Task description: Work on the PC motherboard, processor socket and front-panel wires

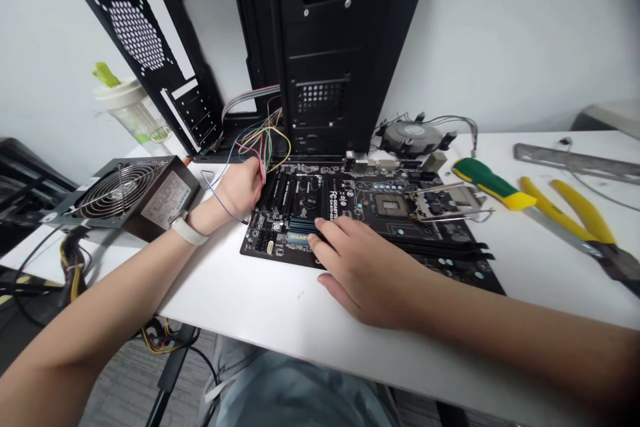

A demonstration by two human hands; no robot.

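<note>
A black motherboard [400, 220] lies flat on the white table [260, 307], its CPU socket lever raised. My left hand [240, 190] is closed on a bundle of thin coloured wires [263, 140] at the board's left edge; the wires run up into the black computer case [320, 47] behind. A white band sits on that wrist. My right hand [363, 267] lies flat on the board's near edge, fingers stretched out and holding it down, empty.
A power supply [133, 190] with a fan grille sits at the left, its cables hanging off the table edge. A cooler fan [413, 137], a green-and-yellow screwdriver [493, 183], yellow-handled pliers [580, 213] and a metal plate [575, 160] lie at the right. A bottle [133, 113] stands behind.
</note>
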